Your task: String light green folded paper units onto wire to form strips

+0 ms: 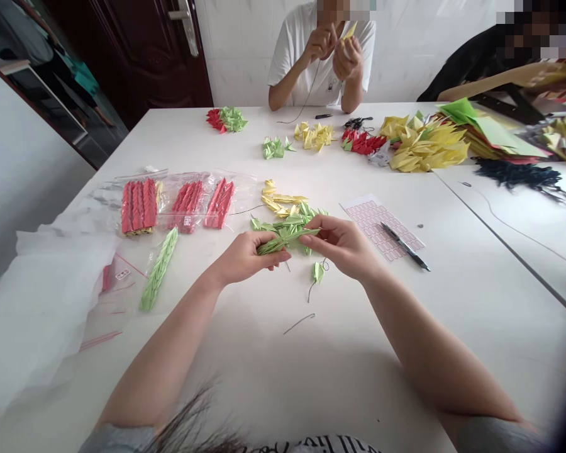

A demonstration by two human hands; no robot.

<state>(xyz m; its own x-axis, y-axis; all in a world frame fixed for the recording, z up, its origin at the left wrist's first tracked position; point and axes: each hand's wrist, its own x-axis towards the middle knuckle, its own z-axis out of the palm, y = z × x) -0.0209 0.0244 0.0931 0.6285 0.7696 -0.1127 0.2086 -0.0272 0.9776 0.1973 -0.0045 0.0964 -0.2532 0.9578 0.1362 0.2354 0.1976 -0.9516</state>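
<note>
My left hand (246,257) is closed round one end of a bundle of folded green paper strips (285,238). The fingers of my right hand (342,244) pinch the bundle's other end. Just behind the hands lie more green folded pieces (292,220), partly hidden, and yellow folded pieces (283,202). Nearer me than my right hand are a small green piece (317,272) with dark thread and a thin bent wire (299,323). A braided green strip (159,270) rests on a plastic bag left of my left hand.
Bagged red strips (139,206) lie at the left beside white sheeting (38,296). A pen (405,246) lies on a label sheet (365,214) at right. Across the table (245,365), a person in white holds a yellow piece (350,31) near yellow paper piles (429,146).
</note>
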